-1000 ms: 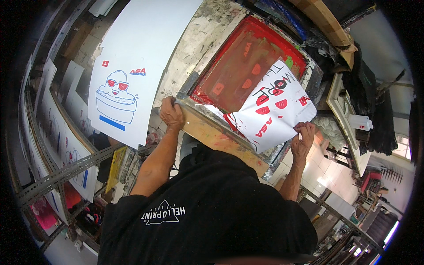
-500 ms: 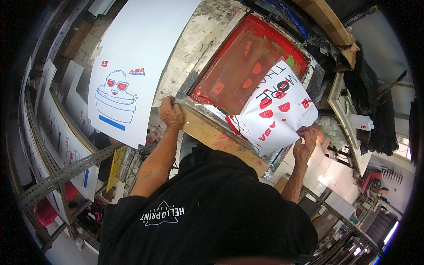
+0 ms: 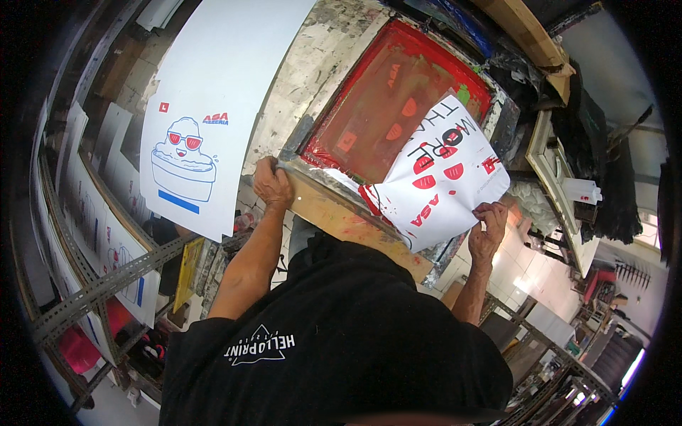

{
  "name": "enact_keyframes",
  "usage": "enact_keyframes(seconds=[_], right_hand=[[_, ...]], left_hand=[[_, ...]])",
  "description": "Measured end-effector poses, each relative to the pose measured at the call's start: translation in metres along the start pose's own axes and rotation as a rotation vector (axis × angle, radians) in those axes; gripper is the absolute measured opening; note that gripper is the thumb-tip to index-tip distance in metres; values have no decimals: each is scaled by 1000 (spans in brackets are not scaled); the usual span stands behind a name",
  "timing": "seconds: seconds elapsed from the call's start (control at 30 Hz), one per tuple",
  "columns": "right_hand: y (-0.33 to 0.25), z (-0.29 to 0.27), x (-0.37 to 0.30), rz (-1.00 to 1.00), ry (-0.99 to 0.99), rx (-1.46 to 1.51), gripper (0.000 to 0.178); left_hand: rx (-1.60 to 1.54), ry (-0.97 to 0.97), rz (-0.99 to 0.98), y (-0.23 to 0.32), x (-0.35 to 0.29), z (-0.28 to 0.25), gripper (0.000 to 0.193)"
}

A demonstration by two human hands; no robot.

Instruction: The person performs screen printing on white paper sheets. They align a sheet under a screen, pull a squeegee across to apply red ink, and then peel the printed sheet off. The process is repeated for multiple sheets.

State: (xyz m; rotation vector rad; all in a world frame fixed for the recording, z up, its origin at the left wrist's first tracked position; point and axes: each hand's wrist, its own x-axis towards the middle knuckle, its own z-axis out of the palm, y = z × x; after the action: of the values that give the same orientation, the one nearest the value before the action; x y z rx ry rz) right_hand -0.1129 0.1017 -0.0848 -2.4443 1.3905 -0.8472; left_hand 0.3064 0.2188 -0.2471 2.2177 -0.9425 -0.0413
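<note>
My left hand (image 3: 273, 183) is closed around the left end of a wooden board (image 3: 341, 219) along the near side of a screen-printing frame (image 3: 298, 147). The red-edged mesh (image 3: 362, 106) carries small shapes and is smeared with red ink. Over its right part lies a bent white sheet of paper (image 3: 455, 192) with red half-round shapes and black lettering. At the sheet's near right edge, my right hand (image 3: 490, 220) pinches the paper between thumb and fingers. To the left is a large white printed sheet (image 3: 227, 92) with a blue cartoon figure in red glasses.
A perforated metal rack (image 3: 106, 284) with more printed sheets (image 3: 106, 220) stands at the left. A side table (image 3: 558, 184) with a white bottle (image 3: 582, 190) is at the right. Cardboard (image 3: 529, 35) and black plastic (image 3: 515, 71) lie beyond the frame. Shelving (image 3: 547, 355) occupies the lower right.
The whole view has shifted slightly. Both hands keep their holds on the board and the paper; the paper's shape is nearly the same.
</note>
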Motion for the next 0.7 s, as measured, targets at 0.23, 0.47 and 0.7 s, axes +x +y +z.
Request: enact_keyframes(seconds=[0.23,0.47,0.7], right_hand=[[2,6,0,4,12,0,22],[0,8,-2,23,29,20,23],[9,4,-2,9,77,11,23]], left_hand=[[-14,31,-5,2,7,4,24],[-30,23,-12,6,7,2,22],[-49,29,-3,4,6,2,23]])
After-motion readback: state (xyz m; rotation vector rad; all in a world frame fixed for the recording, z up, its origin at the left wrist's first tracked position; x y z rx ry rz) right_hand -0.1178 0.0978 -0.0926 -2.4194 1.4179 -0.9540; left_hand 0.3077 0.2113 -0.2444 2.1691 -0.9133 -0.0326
